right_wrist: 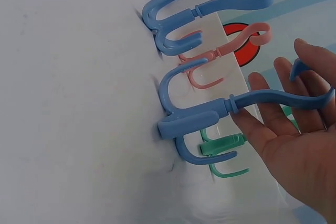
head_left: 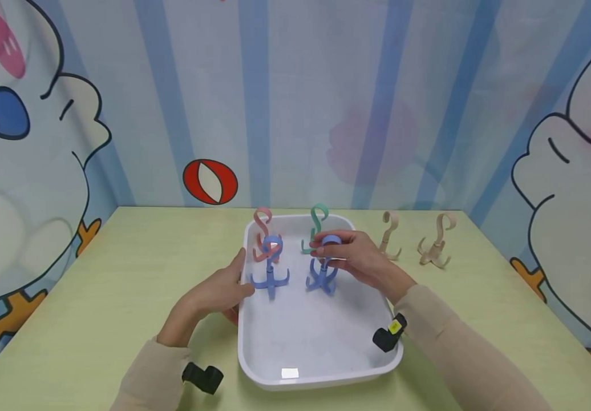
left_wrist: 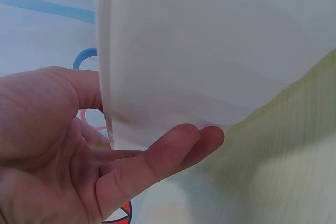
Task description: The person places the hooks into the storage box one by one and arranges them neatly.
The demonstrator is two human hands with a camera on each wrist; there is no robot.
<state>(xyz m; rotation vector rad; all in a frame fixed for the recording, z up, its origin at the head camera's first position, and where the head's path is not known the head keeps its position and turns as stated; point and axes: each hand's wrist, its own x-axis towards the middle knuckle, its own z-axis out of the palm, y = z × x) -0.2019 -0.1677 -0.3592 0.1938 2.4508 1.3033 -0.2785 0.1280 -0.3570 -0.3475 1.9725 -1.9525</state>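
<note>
My left hand (head_left: pixel 218 291) grips the left wall of a white tray (head_left: pixel 316 348), thumb at the rim. In the left wrist view its other fingers (left_wrist: pixel 168 150) lie against the outside of that wall. My right hand (head_left: pixel 364 260) holds a blue four-pronged hanging hook (right_wrist: pixel 197 114) by its curved top, its prongs down at the tray floor. A second blue hook (head_left: pixel 270 279) stands upright in the tray to the left. Behind them stand a pink hook (right_wrist: pixel 210 55) and a green hook (right_wrist: pixel 224 145), the green one partly hidden by my right hand.
Two beige hooks (head_left: pixel 433 252) stand on the light green table (head_left: pixel 172 245) to the right of the tray, one partly behind my right hand. A striped blue backdrop (head_left: pixel 295 114) with cartoon figures rises behind the table's far edge.
</note>
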